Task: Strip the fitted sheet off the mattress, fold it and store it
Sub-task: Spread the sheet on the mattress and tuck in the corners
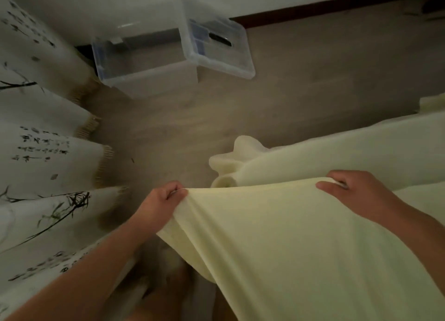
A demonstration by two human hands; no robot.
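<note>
Already done: the pale yellow sheet (301, 236) seems to be off the mattress. It hangs free from both hands, though in this dim view I cannot make out a mattress for certain.
Step in hand: by my reading, the start of folding, with one edge pulled taut in a straight line between the two hands.
Left to do: the folds themselves, then putting the sheet away. None of it is in the box yet.
Left hand (163, 200): fingers curled tight, pinching the near-left end of the taut edge.
Right hand (349, 190): thumb and curled fingers clamped over the other end of that edge.
Sheet, whereabouts: it drapes down from the hands toward the person. More of it runs off to the right behind the hands, and a bunched end (231, 159) sticks out over the floor (313, 91).
Box (144, 65): clear plastic, standing open on the floor by the wall, well apart from the hands.
Lid (216, 48): off, propped at a tilt against the box's right side.
Curtain (43, 152): hangs along the left, printed with bamboo and writing.
</note>
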